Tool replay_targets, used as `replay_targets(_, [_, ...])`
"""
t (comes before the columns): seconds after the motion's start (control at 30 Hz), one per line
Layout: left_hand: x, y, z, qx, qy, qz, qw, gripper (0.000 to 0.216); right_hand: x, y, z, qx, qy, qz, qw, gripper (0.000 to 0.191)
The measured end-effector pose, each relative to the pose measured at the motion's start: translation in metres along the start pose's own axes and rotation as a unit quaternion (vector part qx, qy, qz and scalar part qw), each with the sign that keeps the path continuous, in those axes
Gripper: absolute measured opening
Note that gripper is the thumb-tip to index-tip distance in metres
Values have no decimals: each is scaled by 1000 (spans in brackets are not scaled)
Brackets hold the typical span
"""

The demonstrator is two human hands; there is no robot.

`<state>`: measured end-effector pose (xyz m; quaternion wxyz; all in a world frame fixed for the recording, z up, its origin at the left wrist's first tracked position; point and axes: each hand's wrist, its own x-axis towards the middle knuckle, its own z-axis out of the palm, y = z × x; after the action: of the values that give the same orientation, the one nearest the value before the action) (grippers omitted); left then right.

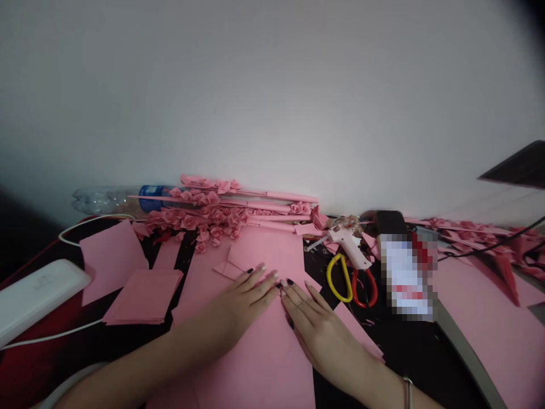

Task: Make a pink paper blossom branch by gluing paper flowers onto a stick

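Note:
My left hand (251,298) lies flat with its fingers stretched out on pink paper in the middle of the table. My right hand (313,324) rests beside it, fingers also extended, and the fingertips of both hands nearly meet. Beneath the fingers is a folded pink paper (242,255) with angled edges; the hands cover part of it. Under that a large pink sheet (272,369) spreads toward me. Neither hand is wrapped round anything.
Paper roses (225,218) with rolled stems line the wall near a plastic bottle (106,199). On the right are a glue gun (351,247), scissors (339,278) and a blurred phone screen (406,278). A square paper stack (142,298) and white device (42,298) sit left.

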<state>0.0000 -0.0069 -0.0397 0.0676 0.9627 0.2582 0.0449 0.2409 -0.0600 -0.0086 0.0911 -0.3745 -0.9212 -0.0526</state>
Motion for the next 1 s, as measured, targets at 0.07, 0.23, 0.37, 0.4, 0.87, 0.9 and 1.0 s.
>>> replay_targets(0.07, [1,-1,-1,-7,1,2,1000,83,1,-1,1,-3,-10,0,1000,54])
replay_targets(0.23, [2,-3,-10,-15,-4,19,1000,87,3,0,1,3,-14,8,1000,54])
replay_targets(0.37, [3,-4,-17,-31,-11,21,999,90,6,-1,-6,44,-12,31,998,49])
replay_targets(0.4, [3,-4,-18,-35,-12,20,999,91,6,-1,-8,55,-15,40,998,48])
replay_targets(0.87, [4,-5,-16,-46,-6,19,999,86,5,-1,-11,71,-11,33,997,47])
replay_targets(0.9, [4,-5,-16,-48,-6,20,999,87,6,-1,-11,70,-12,37,997,48])
replay_targets(1.0, [4,-5,-16,-45,-13,20,999,88,6,-5,-9,59,-18,52,997,49])
